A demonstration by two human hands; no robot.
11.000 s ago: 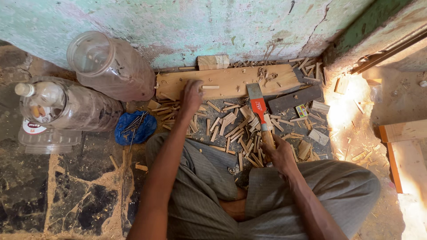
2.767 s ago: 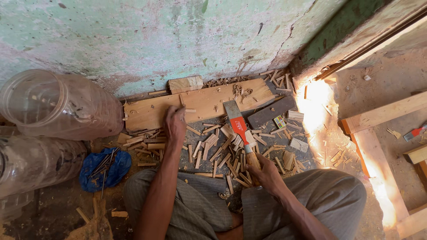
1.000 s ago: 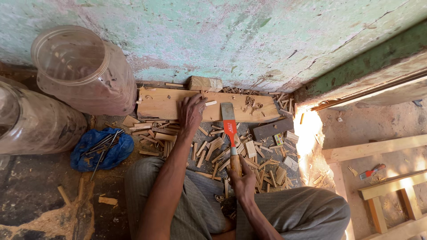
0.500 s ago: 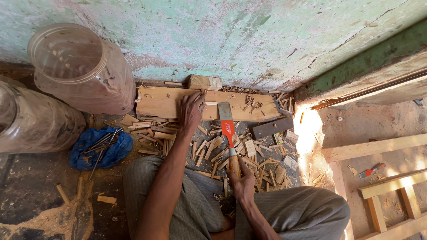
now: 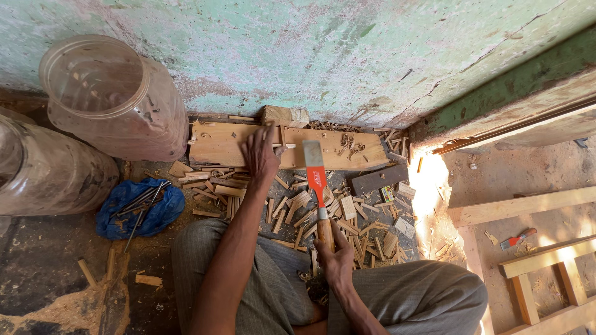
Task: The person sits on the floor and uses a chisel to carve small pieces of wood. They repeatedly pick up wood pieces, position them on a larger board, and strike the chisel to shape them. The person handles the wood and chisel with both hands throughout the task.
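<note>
Head view: orange-bladed hatchet (image 5: 316, 177) over plank (image 5: 217, 144).

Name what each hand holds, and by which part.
Right hand grips the orange-bladed hatchet by its wooden handle. Left hand presses the wooden plank.

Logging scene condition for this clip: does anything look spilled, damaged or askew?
Wood offcuts litter the floor below the plank. The wall paint is cracked and flaking. Two plastic jars lie tipped on their sides at the left.
</note>
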